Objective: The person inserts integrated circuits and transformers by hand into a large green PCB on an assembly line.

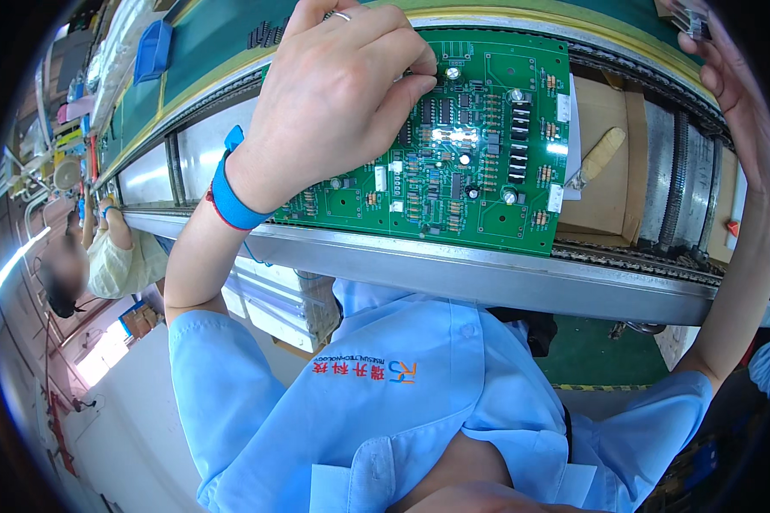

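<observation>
A large green circuit board (479, 224) lies across the metal rails, filled with resistors, capacitors, dark chips and white connectors. Over its left half reaches my left hand (342, 85), with a ring on one finger and a blue strap (235, 192) round the wrist. Its thumb and fingers are pinched together close to the board's far side; whatever they hold is hidden. Away at the far right, my right hand (731, 94) is raised, its fingers closed round small silver-grey parts (691, 24) too small to name. That hand is apart from the board.
The chain conveyor's near metal rail (488, 278) runs in front of me. Right of the board, a cardboard box (633, 162) sits between the rails with a tan-wrapped tool handle (603, 154). Black parts (265, 34) and a blue bin (153, 51) lie beyond. Another person (115, 248) is at far left.
</observation>
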The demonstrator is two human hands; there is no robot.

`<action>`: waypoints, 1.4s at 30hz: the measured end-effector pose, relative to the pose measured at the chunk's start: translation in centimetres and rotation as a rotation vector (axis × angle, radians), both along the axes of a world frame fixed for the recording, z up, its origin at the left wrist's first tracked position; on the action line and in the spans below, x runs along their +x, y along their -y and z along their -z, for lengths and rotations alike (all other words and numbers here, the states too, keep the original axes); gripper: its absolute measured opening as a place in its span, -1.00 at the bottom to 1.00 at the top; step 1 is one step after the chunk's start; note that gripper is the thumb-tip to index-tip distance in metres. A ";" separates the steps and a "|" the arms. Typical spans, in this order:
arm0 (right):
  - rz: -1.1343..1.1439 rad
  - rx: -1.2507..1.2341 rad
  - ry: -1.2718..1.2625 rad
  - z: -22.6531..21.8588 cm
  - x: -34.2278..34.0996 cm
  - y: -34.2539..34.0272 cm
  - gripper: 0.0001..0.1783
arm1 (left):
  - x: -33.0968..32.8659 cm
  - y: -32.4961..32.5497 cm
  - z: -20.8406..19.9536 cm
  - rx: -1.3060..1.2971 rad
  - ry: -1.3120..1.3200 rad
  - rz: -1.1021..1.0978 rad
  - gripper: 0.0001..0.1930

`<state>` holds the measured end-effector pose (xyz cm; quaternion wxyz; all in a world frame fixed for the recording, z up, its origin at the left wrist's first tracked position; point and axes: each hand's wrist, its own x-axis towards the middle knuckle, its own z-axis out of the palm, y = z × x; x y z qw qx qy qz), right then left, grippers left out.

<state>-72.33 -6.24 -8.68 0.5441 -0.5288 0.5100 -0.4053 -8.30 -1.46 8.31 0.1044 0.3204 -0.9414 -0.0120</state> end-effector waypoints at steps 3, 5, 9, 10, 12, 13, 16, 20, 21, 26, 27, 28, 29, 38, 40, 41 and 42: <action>-0.045 0.000 -0.034 2.2 -3.0 1.5 -0.59 | 0.0 0.1 0.1 -0.004 -0.003 0.001 -0.89; -0.063 -0.006 -0.077 3.8 -9.3 1.6 -0.58 | 0.0 0.1 0.6 -0.006 -0.024 0.008 -0.89; -0.137 -0.016 -0.113 2.6 -3.5 2.6 -0.56 | 0.7 0.0 0.2 0.021 -0.033 0.023 -0.86; -0.140 -0.026 -0.133 1.5 -2.2 2.7 -0.55 | 0.8 0.4 -0.2 0.031 0.001 0.061 -0.88; -0.177 -0.036 -0.154 -4.4 11.4 1.1 -0.54 | 1.6 1.6 -0.9 0.042 0.045 0.077 -0.87; -0.182 -0.048 -0.181 -6.6 12.9 -0.3 -0.53 | 1.8 3.0 -1.5 0.062 -0.044 -0.059 -0.85; -0.235 -0.080 -0.234 -14.0 27.3 -1.6 -0.52 | 3.3 7.0 -0.7 0.056 -0.196 -0.282 -0.79; -0.275 -0.165 -0.270 -15.1 32.8 -1.5 -0.53 | 5.6 11.7 2.5 0.010 -0.404 -0.501 -0.76; -0.313 -0.170 -0.301 -15.6 34.0 -1.7 -0.56 | 5.5 12.2 2.9 -0.034 -0.308 -0.496 -0.74; -0.374 -0.167 -0.248 -15.4 39.7 -2.5 -0.68 | 4.7 12.5 3.1 -0.018 -0.202 -0.495 -0.75; -0.391 -0.272 -0.307 -15.2 40.4 -2.7 -0.66 | 4.5 12.3 3.0 -0.018 -0.216 -0.500 -0.75; -0.391 -0.379 -0.384 -15.0 41.2 -2.8 -0.63 | 4.7 12.0 2.8 0.025 -0.230 -0.530 -0.78; -0.401 -0.412 -0.450 -15.1 41.9 -2.9 -0.60 | 5.0 11.9 2.8 0.068 -0.246 -0.561 -0.80; -0.409 -0.668 -0.646 -15.1 44.0 -3.3 -0.54 | 7.9 10.7 3.0 0.112 -0.481 -0.470 -0.84; -0.424 -0.699 -0.672 -15.3 44.2 -3.4 -0.53 | 8.9 10.1 2.7 0.359 -0.786 -0.318 -0.84; -0.428 -0.729 -0.708 -15.5 44.3 -3.5 -0.51 | 9.1 9.8 2.4 0.604 -1.074 -0.144 -0.85; -0.432 -0.759 -0.743 -15.5 44.4 -3.5 -0.50 | 9.0 9.5 2.2 0.603 -1.081 -0.147 -0.85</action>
